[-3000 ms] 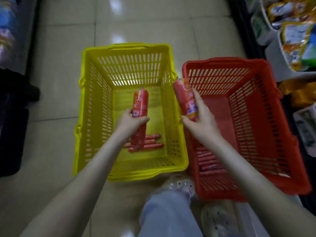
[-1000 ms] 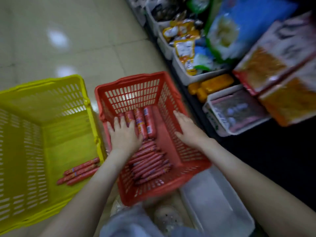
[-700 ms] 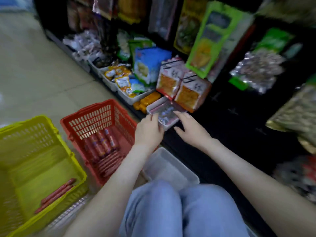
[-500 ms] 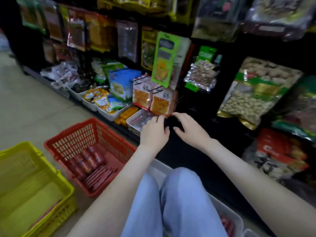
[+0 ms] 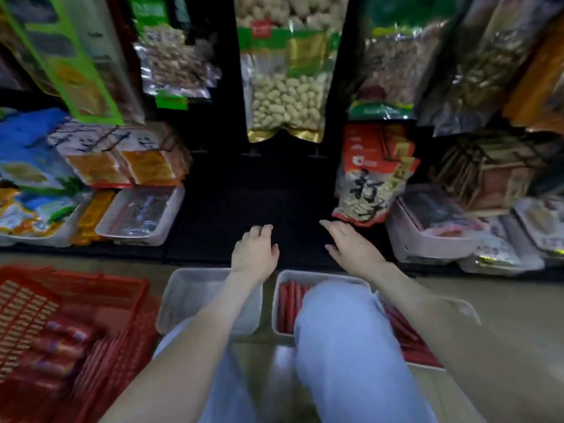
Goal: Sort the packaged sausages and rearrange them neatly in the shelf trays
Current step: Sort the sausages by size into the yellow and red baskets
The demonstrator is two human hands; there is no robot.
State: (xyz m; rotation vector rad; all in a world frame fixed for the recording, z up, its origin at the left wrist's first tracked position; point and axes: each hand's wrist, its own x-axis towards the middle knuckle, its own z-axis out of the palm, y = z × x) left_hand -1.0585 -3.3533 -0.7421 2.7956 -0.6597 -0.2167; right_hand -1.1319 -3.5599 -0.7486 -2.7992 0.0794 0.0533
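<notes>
Here both hands hover over the dark shelf (image 5: pixel 250 206), holding nothing: left hand (image 5: pixel 254 254) loosely curled, right hand (image 5: pixel 354 247) with fingers stretched out. Sausages (image 5: pixel 288 303) lie in the tray (image 5: pixel 323 273) behind them; more fill the basket (image 5: pixel 119 290).

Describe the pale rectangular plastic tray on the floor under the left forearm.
The pale rectangular plastic tray is shallow, round-cornered, with a raised rim, translucent white. It lies flat on the tan floor, between the red slatted plastic basket and a similar tray of red sausages. Its visible inside is bare; the left forearm crosses over it, hiding its right part.
</notes>
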